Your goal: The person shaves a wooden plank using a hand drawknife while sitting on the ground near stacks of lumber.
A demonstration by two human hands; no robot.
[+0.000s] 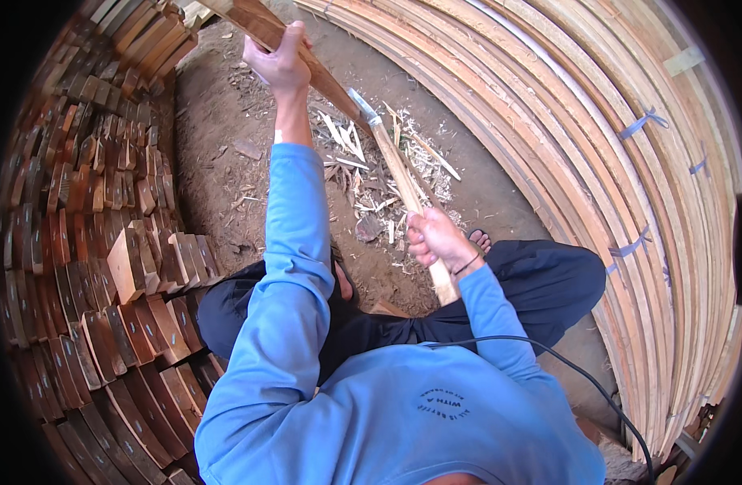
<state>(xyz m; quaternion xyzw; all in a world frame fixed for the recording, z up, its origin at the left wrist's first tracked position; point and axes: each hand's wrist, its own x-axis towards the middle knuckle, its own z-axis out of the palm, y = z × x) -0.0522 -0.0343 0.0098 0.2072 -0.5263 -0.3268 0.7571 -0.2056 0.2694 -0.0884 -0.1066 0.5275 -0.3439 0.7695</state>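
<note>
My left hand (282, 66) is closed around a long brown wooden plank (332, 87), which slants from the top edge down toward the ground. My right hand (437, 238) grips a chopping tool (401, 174) by its pale wooden handle, whose thick butt sticks out below the fist. The tool's bright metal head (363, 107) is at the lower end of the plank, touching it or just beside it; I cannot tell which. Its exact blade shape is hard to make out. Beneath both lie pale wood chips and splinters (379, 182) on the dirt.
Stacked wood blocks (136, 323) rise along the left side. Bundles of long pale boards (548, 121), tied with blue strips (643, 123), curve along the right. My bent legs (532, 283) flank the dirt floor (225, 145). A black cable (585, 373) runs across my shirt to the lower right.
</note>
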